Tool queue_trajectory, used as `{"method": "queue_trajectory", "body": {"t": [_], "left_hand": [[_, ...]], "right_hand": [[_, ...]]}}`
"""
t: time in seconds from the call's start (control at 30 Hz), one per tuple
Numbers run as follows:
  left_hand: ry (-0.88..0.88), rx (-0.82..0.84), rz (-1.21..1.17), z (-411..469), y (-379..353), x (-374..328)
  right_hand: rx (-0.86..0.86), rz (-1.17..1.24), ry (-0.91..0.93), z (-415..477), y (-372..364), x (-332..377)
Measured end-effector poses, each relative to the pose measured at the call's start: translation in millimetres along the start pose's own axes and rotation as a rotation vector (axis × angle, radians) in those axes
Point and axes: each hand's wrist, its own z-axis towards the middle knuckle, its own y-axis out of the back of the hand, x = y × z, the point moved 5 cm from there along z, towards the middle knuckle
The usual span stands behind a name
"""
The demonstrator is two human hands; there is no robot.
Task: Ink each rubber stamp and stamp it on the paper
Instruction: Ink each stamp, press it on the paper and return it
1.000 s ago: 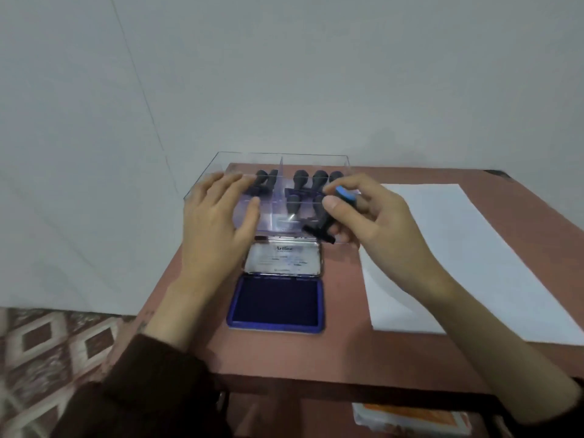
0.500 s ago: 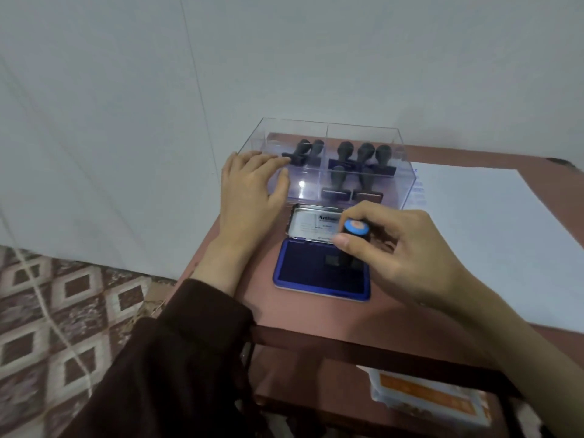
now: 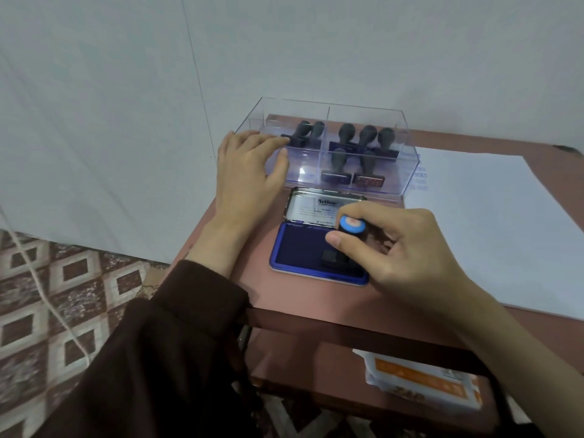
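My right hand [image 3: 392, 245] grips a black rubber stamp with a blue round cap [image 3: 351, 225], its base pressed down on the dark blue pad of the open ink pad [image 3: 300, 248]. My left hand [image 3: 249, 172] lies flat against the left front of a clear plastic box [image 3: 401, 172] that holds several black-handled stamps [image 3: 357, 137] in two compartments. A white sheet of paper [image 3: 493, 222] lies to the right, with faint stamp marks near its upper left corner.
The ink pad's lid [image 3: 319, 207] is folded back toward the box. The reddish table [image 3: 240, 273] stands against a white wall. A lower shelf holds a white and orange packet [image 3: 423, 380]. Patterned floor and a white cable [image 3: 47, 298] lie at left.
My right hand brought the blue-capped stamp from above the box down onto the ink pad, where it stays pressed. My left hand stays at the box.
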Motion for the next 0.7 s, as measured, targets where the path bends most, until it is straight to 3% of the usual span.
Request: {"method": "queue_trajectory", "body": {"t": [0.4,0.7], "left_hand": [[0.006,-0.001,-0.004,0.2,-0.7,0.5],[0.001,-0.004,-0.002,0.2,-0.1,0.2]], "right_hand": [[-0.081,-0.020,0.020,-4.4,-3.3,0.4],[-0.039,-0.085,0.043,-3.2,-3.7,2.5]]}}
